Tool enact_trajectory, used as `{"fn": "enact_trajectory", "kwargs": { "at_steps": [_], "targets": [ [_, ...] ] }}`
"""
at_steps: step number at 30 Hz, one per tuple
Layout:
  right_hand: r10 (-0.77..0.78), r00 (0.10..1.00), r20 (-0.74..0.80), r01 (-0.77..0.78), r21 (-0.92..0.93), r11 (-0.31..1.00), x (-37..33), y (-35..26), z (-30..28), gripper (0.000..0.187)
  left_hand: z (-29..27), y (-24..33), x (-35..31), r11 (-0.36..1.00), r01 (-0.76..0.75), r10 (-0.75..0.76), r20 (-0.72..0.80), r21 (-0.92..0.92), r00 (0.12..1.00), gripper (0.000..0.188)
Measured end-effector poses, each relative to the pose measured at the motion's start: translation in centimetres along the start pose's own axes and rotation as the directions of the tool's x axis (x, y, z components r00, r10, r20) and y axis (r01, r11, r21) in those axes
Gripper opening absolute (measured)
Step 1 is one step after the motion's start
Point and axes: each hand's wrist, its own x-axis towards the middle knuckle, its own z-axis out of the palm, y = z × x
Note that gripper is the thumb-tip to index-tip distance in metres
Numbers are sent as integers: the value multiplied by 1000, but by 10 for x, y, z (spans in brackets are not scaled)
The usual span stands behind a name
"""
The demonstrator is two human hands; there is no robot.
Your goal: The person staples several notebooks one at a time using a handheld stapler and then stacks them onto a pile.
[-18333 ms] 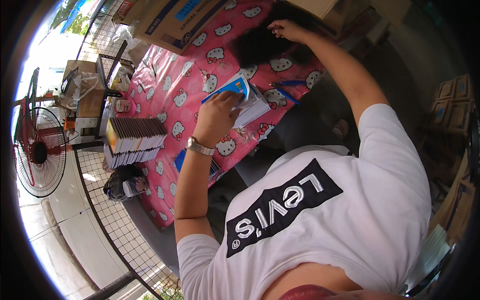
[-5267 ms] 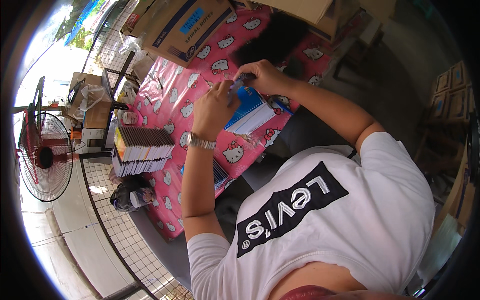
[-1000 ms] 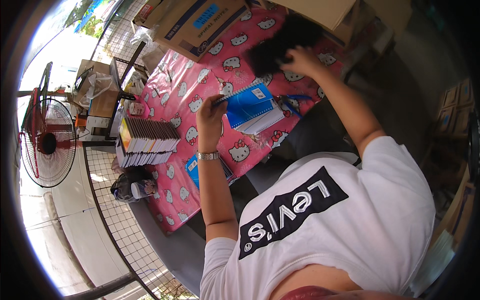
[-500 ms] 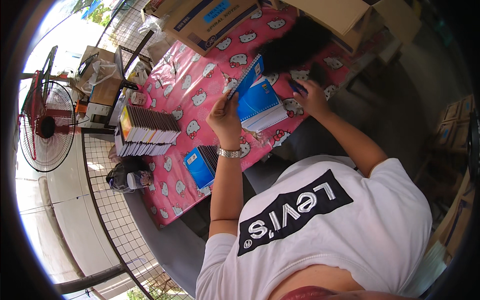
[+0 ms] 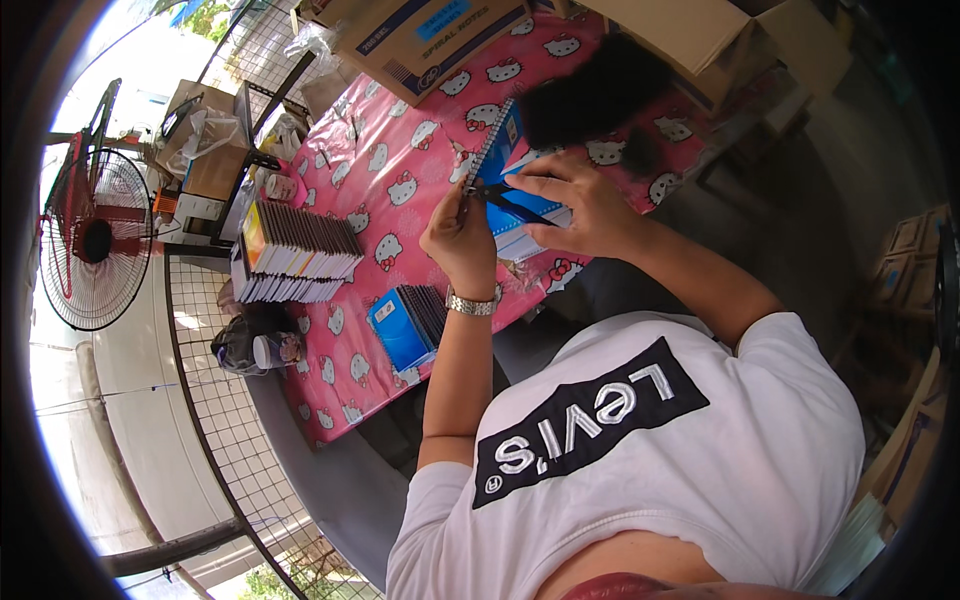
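at the pink table (image 5: 343, 385), our left hand (image 5: 460, 235) grips a notebook (image 5: 506, 135); our right hand (image 5: 590, 210) grips a dark tool (image 5: 517, 207); fan (image 5: 95, 240): nine o'clock.

left hand (image 5: 462, 238) pinches — right hand (image 5: 592, 208) is half-spread.

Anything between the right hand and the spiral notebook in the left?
Only the dark plier-like tool in the right hand, its head beside the left hand near the blue spiral notebook; nothing else visible.

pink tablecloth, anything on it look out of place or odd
The black heap toward the far right of the cloth stands out: shapeless, fuzzy-edged, too unclear to identify. The spiral notebook tilts, but the left hand holds it.
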Motion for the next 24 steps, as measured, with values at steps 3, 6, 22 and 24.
{"fn": "enact_trajectory", "kwargs": {
  "at_steps": [3,6,22,24],
  "targets": [
    [303,915,266,-389,390,835,2,1,4,50,-6,-1,-2,993,-88,90,-25,79,996,24],
    [358,699,619,-715,624,316,8,3,3,48,-25,-8,-1,928,-301,315,-35,220,948,27],
    [412,910,-48,-359,-586,727,2,211,-4,37,-178,-121,-15,530,-126,-299,323,839,898,43],
    [457,879,-136,-428,-646,631,28,253,-18,37,-177,-122,-24,526,-41,-316,239,850,918,45]
  ]
}}
